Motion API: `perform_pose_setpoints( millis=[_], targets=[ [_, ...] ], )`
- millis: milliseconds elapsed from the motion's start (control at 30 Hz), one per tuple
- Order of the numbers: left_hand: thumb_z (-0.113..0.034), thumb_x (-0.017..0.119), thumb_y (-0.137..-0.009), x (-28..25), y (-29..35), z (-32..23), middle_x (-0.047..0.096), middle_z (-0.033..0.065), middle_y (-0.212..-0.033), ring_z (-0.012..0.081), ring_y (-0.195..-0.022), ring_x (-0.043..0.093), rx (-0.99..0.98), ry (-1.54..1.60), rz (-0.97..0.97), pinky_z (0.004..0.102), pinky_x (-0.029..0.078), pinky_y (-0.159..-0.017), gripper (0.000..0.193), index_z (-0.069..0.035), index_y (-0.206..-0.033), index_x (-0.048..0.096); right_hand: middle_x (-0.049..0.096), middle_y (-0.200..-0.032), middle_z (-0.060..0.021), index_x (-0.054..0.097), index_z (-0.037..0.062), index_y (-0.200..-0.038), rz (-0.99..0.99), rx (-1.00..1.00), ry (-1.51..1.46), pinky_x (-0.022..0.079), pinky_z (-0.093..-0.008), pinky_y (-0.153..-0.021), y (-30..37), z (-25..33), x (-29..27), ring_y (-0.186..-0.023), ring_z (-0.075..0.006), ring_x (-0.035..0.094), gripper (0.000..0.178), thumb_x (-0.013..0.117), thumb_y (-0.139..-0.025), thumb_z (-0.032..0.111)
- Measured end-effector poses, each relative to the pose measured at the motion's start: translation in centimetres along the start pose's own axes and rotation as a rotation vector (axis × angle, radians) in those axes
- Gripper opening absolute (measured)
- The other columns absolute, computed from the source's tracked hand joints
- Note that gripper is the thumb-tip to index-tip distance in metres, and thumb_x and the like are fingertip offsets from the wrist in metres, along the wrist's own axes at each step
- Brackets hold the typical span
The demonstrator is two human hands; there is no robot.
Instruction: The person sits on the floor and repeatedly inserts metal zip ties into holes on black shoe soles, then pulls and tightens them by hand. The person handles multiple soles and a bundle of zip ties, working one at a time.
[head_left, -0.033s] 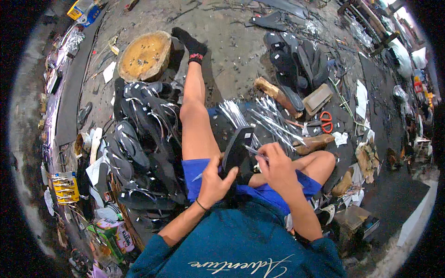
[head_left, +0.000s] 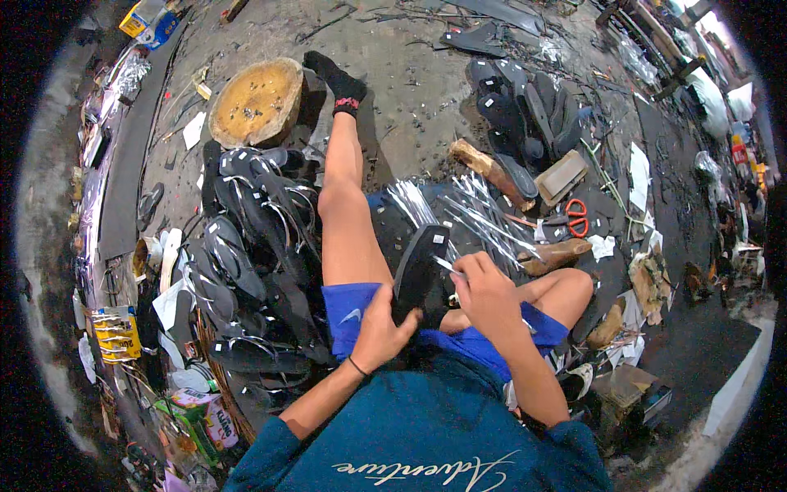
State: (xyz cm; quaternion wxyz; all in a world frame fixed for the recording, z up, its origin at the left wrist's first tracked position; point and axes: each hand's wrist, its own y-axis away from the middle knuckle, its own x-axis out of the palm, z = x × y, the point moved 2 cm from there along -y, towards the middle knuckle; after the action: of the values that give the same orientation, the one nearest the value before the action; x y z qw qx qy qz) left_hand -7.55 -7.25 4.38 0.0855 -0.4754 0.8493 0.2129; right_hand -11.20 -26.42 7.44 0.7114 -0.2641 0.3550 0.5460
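Note:
Upright over my lap, a black sandal sole (head_left: 420, 264) with a small white sticker near its top is gripped at its lower left by my left hand (head_left: 380, 330), fingers and thumb wrapped round it. My right hand (head_left: 485, 293) pinches a thin whitish strip (head_left: 443, 263), whose tip meets the sole's right edge. Whether the strip passes into the sole cannot be made out. Just beyond, loose pale strips (head_left: 492, 217) lie in bunches on a dark surface. Finished-looking black sandals with pale straps (head_left: 266, 193) are heaped to my left.
Red-handled scissors (head_left: 577, 220) lie right of the strips, near a wooden foot-shaped block (head_left: 557, 257) and a tan rectangular block (head_left: 562, 178). Black soles (head_left: 525, 107) are stacked far right. A round wooden chopping block (head_left: 256, 102) stands far left, beyond the sandal heap.
The left thumb has slid slightly lower on the sole. My right hand has shifted a little, and the strip between its fingers now shows shorter and brighter.

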Motion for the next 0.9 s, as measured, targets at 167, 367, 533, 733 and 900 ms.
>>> perform_pose_setpoints(
  millis=[167, 367, 533, 733, 900],
  targets=[
    [-0.015, 0.073, -0.084, 0.0, -0.2, 2.4, 0.065, 0.025, -0.103, 0.0386, -0.098, 0.065, -0.032, -0.157, 0.002, 0.0422, 0.051, -0.085, 0.041, 0.002, -0.115, 0.053, 0.061, -0.092, -0.0106, 0.06, 0.0089, -0.095, -0.111, -0.069, 0.259, 0.051, -0.0419, -0.065, -1.5, -2.5, 3.3, -0.077, -0.0324, 0.063, 0.01, 0.065, -0.09, 0.015],
    [-0.007, 0.067, -0.087, -1.5, -3.4, 1.5, 0.065, 0.0079, -0.11, 0.0149, -0.097, 0.061, -0.357, 0.827, -0.141, 0.0294, 0.048, -0.089, 0.039, 0.003, -0.123, 0.055, 0.069, -0.088, -0.0112, 0.07, 0.0027, -0.099, -0.267, 0.2, -0.284, 0.052, -0.0319, -0.065, 0.9, -2.3, 3.4, -0.076, -0.0209, 0.067, 0.012, 0.07, -0.088, 0.009],
    [-0.01, 0.058, -0.093, -1.1, -3.6, -1.6, 0.064, 0.0111, -0.115, 0.017, -0.1, 0.061, -0.022, 0.603, -0.176, 0.0312, 0.048, -0.091, 0.04, 0.005, -0.129, 0.049, 0.068, -0.087, -0.0082, 0.065, -0.0001, -0.1, 0.108, 0.193, -0.612, 0.052, -0.0277, -0.065, 1.4, 0.8, 2.5, -0.074, -0.0138, 0.065, 0.013, 0.068, -0.091, 0.009],
    [-0.006, 0.055, -0.093, -0.5, -2.1, -3.2, 0.057, 0.0151, -0.129, 0.0246, -0.115, 0.056, 0.128, 0.302, -0.144, 0.0363, 0.041, -0.103, 0.048, 0.004, -0.137, 0.042, 0.071, -0.096, -0.008, 0.064, 0.0021, -0.1, -0.046, 0.3, -0.877, 0.055, -0.0295, -0.076, -0.1, 2.4, 0.9, -0.087, -0.0151, 0.069, 0.016, 0.071, -0.09, 0.012],
    [-0.008, 0.055, -0.094, -0.2, -1.7, -3.2, 0.059, 0.0151, -0.125, 0.0234, -0.112, 0.057, 0.113, 0.314, -0.131, 0.0346, 0.044, -0.099, 0.045, 0.005, -0.136, 0.043, 0.071, -0.095, -0.0126, 0.065, 0.0023, -0.094, -0.189, 0.142, -0.561, 0.056, -0.0332, -0.076, 0.6, 3.3, 0.9, -0.083, -0.0223, 0.071, 0.014, 0.073, -0.086, 0.011]
  ],
)
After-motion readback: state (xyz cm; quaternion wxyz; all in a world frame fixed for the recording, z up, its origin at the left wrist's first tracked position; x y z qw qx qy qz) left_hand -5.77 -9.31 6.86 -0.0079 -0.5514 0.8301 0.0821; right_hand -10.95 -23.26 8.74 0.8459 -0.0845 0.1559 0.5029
